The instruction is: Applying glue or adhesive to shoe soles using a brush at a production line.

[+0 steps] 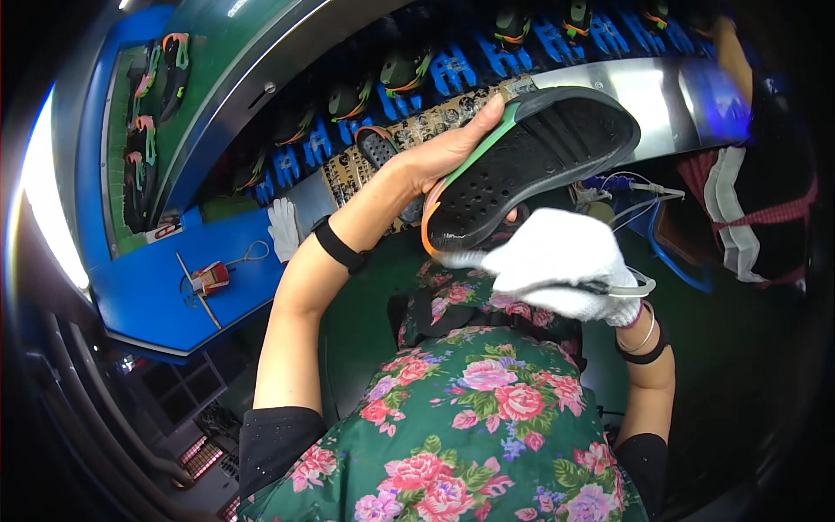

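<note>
My left hand (444,158) is bare and grips a shoe sole (539,143) along its left edge, thumb pointing up the side. The sole is tilted, its hollow black inner face toward me, with rows of small holes near the heel and a rim fading from green to orange. My right hand (561,261), in a white knitted glove, is closed round a brush (461,258). The pale, blurred bristles meet the orange heel end of the sole. Part of the brush handle (639,285) sticks out behind the glove; the fingers inside are partly hidden.
A second sole (377,146) lies on a printed, taped strip beyond my left arm. Shoes and blue holders (452,71) line the far side. On the blue table (139,296) at left are a red can (209,278) with a stick and a white glove (283,228).
</note>
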### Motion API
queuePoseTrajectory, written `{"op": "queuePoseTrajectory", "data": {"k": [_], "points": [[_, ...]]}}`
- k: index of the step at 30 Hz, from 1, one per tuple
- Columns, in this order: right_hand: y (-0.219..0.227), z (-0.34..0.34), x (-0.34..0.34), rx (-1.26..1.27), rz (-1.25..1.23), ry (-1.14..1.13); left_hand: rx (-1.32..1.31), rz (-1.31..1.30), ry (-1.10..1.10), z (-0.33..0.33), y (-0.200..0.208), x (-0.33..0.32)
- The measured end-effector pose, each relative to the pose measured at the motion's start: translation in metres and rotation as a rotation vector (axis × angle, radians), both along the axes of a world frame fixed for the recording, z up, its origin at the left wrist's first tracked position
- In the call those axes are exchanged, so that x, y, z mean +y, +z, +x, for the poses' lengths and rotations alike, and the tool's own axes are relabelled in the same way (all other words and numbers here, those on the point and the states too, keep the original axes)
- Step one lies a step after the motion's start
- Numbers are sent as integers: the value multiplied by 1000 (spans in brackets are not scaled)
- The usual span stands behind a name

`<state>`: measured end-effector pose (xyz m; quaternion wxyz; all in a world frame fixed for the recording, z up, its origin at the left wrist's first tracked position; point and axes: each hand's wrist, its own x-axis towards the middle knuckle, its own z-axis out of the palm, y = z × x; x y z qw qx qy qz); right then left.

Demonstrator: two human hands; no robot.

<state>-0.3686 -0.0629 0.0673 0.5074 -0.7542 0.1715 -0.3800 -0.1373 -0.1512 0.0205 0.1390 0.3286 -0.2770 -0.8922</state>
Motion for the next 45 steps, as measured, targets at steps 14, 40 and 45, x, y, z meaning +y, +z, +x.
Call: {"op": "queuePoseTrajectory", "data": {"k": [14,40,45], "points": [[20,-17,-22,35,532,-728,397,302,459,-21,-42,45],[58,-24,9,155,-308,-779,706,402,573,-69,16,92],[49,-25,6,258,-460,-763,610,407,584,-63,-1,107]]}}
